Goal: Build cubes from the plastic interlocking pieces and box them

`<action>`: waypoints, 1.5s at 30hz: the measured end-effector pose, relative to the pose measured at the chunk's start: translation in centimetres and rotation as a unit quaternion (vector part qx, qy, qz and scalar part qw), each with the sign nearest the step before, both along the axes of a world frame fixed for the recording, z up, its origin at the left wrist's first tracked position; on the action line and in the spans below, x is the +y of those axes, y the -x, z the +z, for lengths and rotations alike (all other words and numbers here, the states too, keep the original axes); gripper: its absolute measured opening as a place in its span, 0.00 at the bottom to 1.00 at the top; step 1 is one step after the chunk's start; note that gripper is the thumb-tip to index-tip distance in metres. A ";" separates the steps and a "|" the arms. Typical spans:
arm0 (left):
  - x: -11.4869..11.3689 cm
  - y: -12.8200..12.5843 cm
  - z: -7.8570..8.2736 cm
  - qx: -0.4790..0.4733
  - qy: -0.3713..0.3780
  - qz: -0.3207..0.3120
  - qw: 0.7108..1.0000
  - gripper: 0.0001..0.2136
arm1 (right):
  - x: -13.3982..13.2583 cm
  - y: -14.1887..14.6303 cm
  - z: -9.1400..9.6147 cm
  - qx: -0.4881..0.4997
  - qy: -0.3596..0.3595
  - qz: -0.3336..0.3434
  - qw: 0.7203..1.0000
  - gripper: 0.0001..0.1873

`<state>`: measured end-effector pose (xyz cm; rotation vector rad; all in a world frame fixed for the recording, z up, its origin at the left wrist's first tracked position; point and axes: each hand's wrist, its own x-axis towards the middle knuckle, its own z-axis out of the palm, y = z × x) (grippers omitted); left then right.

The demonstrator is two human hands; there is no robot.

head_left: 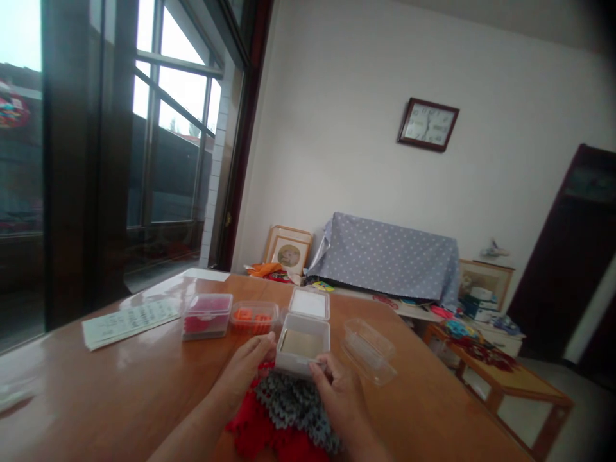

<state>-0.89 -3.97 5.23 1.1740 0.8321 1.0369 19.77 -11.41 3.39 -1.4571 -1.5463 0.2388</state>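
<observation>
A clear plastic box point(303, 367) with its hinged lid point(309, 303) swung back holds a flat tan piece point(302, 344) on its floor. My right hand point(338, 385) pinches the box's front right corner between thumb and fingers. Against the left wall, the closed fingers of my left hand point(251, 360) grip the same box; some fingertips are hidden. Below the box and between my wrists lies a crocheted piece, grey point(296, 405) and red point(260, 427), with scalloped edges.
Left of the box stand a tub of orange pieces point(254, 317) and a lidded box with pink contents point(206, 316). Beyond them are printed pale green sheets point(132, 323). An open transparent container point(369, 351) rests to the right on the wooden table point(423, 410).
</observation>
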 end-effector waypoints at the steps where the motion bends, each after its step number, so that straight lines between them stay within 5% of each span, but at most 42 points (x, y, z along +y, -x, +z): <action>1: 0.2 0.1 -0.2 0.008 -0.011 0.006 1.000 0.24 | 0.1 -0.3 0.0 0.002 -0.003 -0.008 1.000 0.15; 10: 2.5 1.1 -2.3 0.102 -0.124 0.100 0.982 0.21 | 0.9 -5.6 1.2 -0.017 0.002 -0.127 0.992 0.21; 16: 2.6 1.1 -2.5 0.114 -0.142 0.098 0.978 0.19 | 0.3 -9.1 -0.1 -0.040 0.035 -0.173 0.984 0.20; 24: 2.3 1.1 -2.7 0.116 -0.152 0.083 0.978 0.18 | 1.5 -9.1 -2.3 0.105 0.044 -0.127 0.985 0.24; 32: 2.5 0.8 -2.6 0.132 -0.154 0.085 0.976 0.21 | 2.0 -10.0 -3.4 0.103 0.049 -0.155 0.981 0.24; 45: 2.4 0.8 -2.5 0.129 -0.145 0.083 0.977 0.21 | -0.9 -11.3 0.9 0.090 0.013 -0.217 0.972 0.27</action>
